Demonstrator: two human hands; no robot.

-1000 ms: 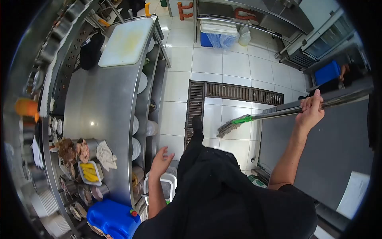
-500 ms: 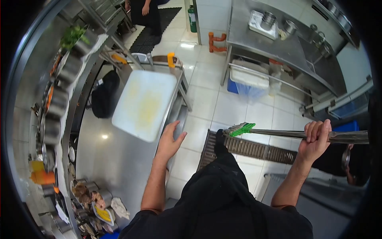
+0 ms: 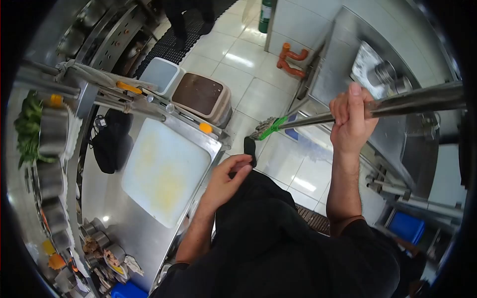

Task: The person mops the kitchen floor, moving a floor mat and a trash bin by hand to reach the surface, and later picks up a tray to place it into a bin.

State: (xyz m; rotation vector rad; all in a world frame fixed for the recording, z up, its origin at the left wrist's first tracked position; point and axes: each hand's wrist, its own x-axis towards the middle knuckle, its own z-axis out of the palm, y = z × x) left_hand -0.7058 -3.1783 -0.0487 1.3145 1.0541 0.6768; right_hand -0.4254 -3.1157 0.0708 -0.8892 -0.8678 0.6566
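Note:
My right hand point(image 3: 352, 121) is wrapped round the metal handle of a mop point(image 3: 310, 119), which slants down and to the left. The mop's green clamp point(image 3: 272, 129) and grey strands point(image 3: 261, 127) are low over the tiled floor, close to my dark shoe point(image 3: 250, 149). In front of my body hangs my left hand point(image 3: 227, 183), empty, its fingers loosely bent and a gap between thumb and forefinger. It is nearest the right edge of a stained white cutting board point(image 3: 166, 171) lying on the steel counter point(image 3: 144, 238).
Beyond the counter's end stand a brown-topped bin point(image 3: 196, 95) and a grey bin point(image 3: 160, 74). Orange pipes point(image 3: 290, 60) stick out by the wall. A steel sink table point(image 3: 343, 54) fills the right. At the back, a person's dark legs point(image 3: 186, 22) stand on a black mat point(image 3: 161, 54).
My view has turned and moved forward, bringing the bins into view. The mop, still in my right hand, is further forward, and my left hand's fingers have bent inward.

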